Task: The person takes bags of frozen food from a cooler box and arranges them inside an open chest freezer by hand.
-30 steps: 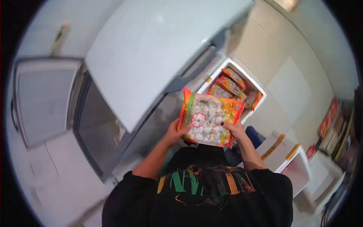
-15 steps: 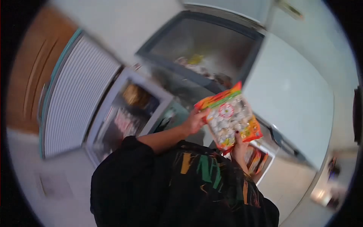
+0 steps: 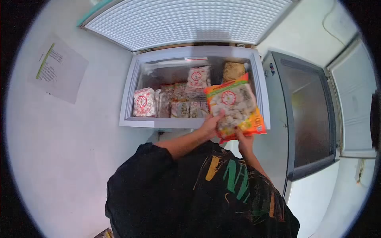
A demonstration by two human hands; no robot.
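Both hands hold an orange-edged bag of frozen balls point(image 3: 235, 109), with clear plastic showing pale round pieces and a red round logo. My left hand point(image 3: 212, 123) grips its lower left side, fingers behind it. My right hand point(image 3: 244, 142) pinches its lower edge, thumb on the front. The bag is tilted over the front right part of an open chest freezer point(image 3: 137, 121). Inside lie a white packet with a red logo point(image 3: 144, 102) at the left, a similar packet point(image 3: 198, 77) near the middle, and a brown bag point(image 3: 233, 71) at the back right.
The freezer's raised white lid point(image 3: 186, 23) stands behind it. To the right is a second freezer with a dark-framed top point(image 3: 311, 115) and a raised lid point(image 3: 359, 99). A printed sheet point(image 3: 59, 67) is on the white surface at left.
My view and body have turned left, from the dark-framed freezer to face the white chest freezer. The bag has come along in both hands and now hangs over its front right part.
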